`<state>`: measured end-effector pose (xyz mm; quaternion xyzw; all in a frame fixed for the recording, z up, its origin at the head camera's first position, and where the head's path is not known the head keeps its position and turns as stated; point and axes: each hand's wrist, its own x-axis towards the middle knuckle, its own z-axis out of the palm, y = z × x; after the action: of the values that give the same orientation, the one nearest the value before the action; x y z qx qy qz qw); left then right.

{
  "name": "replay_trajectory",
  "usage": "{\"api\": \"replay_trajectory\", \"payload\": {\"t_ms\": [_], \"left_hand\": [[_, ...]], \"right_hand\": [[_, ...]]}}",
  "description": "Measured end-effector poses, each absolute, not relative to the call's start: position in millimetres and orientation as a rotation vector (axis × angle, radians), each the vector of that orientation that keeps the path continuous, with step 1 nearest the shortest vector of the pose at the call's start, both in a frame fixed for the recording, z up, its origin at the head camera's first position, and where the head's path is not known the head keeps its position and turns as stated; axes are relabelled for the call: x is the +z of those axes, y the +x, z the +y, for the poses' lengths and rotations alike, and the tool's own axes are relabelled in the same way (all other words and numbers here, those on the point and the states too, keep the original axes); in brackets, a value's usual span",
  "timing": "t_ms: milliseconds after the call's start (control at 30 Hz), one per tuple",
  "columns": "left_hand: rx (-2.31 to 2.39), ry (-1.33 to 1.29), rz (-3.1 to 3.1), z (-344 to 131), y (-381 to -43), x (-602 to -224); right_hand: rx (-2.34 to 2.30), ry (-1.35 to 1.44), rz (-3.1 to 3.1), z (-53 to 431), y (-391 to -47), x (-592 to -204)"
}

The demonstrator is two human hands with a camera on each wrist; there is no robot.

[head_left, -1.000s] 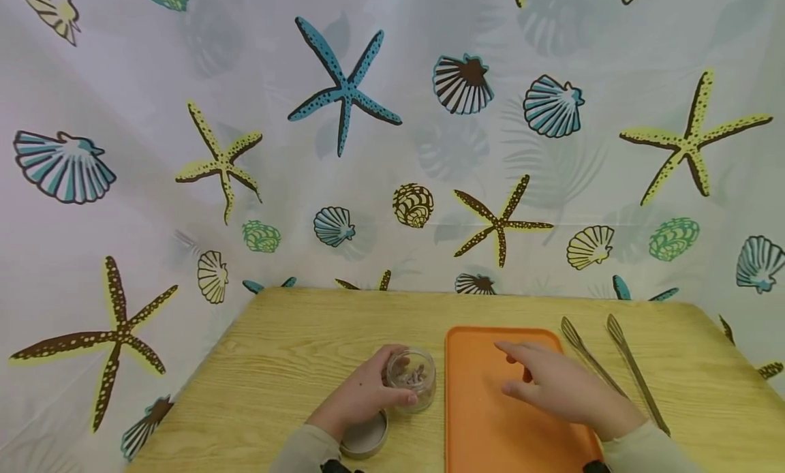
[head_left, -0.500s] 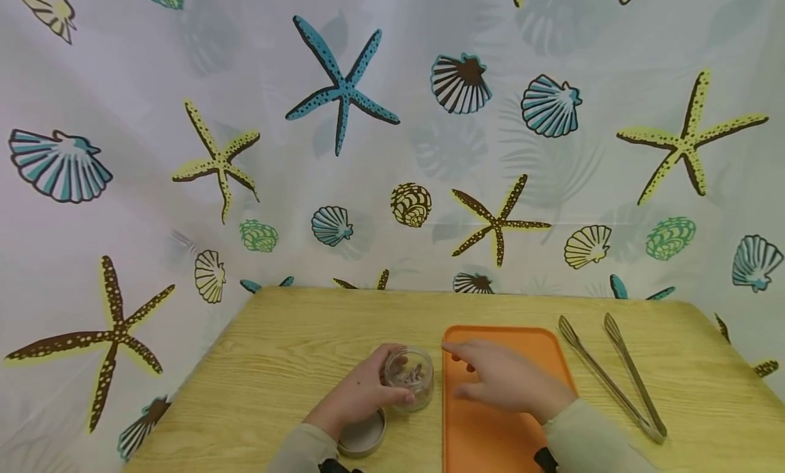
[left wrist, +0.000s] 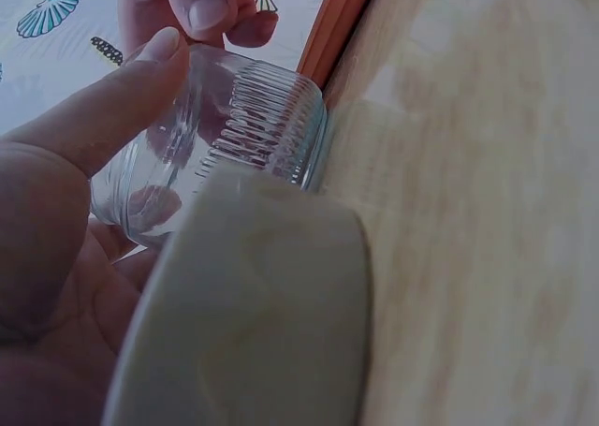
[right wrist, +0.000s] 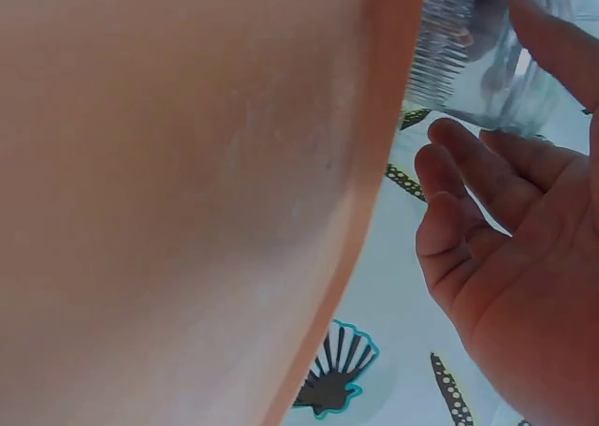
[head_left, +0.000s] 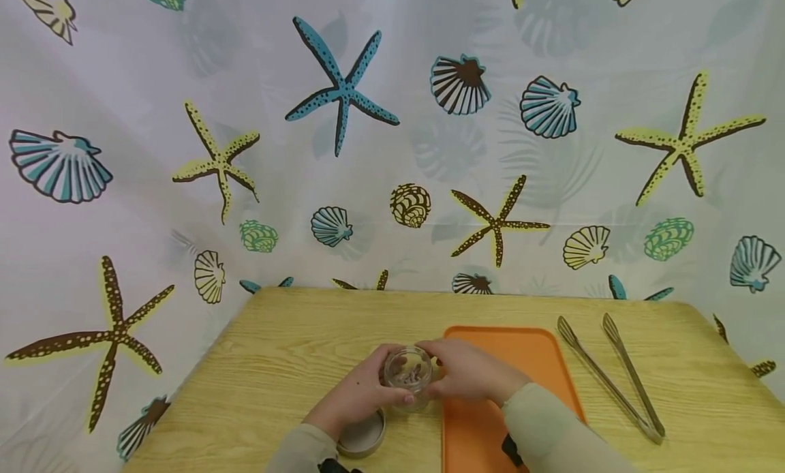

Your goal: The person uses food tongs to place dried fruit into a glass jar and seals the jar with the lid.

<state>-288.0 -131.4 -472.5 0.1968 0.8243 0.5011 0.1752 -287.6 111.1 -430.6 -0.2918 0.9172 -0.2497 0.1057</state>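
Note:
A clear glass jar (head_left: 407, 371) with small greyish-brown pieces inside stands upright on the table, just left of the orange tray (head_left: 540, 364). My left hand (head_left: 363, 391) grips it from the left, thumb on the near side and fingers round the far side. From the right, my right hand (head_left: 469, 371) closes round the same jar, reaching across the tray's left edge. The ribbed lower wall of the jar (left wrist: 267, 117) shows in the left wrist view. A round, pale lid (head_left: 363, 435) lies beside my left wrist, partly hidden by it.
Metal tongs (head_left: 634, 405) lie spread on the wooden table (head_left: 294, 337), right of the tray. A white cloth (head_left: 380, 153) printed with starfish and shells hangs behind and at both sides of the table.
My right hand has moved left across the tray and come to the jar. The tongs' joined end has come into sight. My left hand and the jar stay put.

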Motion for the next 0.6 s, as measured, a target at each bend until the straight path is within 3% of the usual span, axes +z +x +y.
{"api": "replay_trajectory", "payload": {"t_ms": [600], "left_hand": [[1.37,0.6,2.396,-130,-285,-467]], "right_hand": [[-0.888,-0.77,2.587,103,-302,-444]]}}
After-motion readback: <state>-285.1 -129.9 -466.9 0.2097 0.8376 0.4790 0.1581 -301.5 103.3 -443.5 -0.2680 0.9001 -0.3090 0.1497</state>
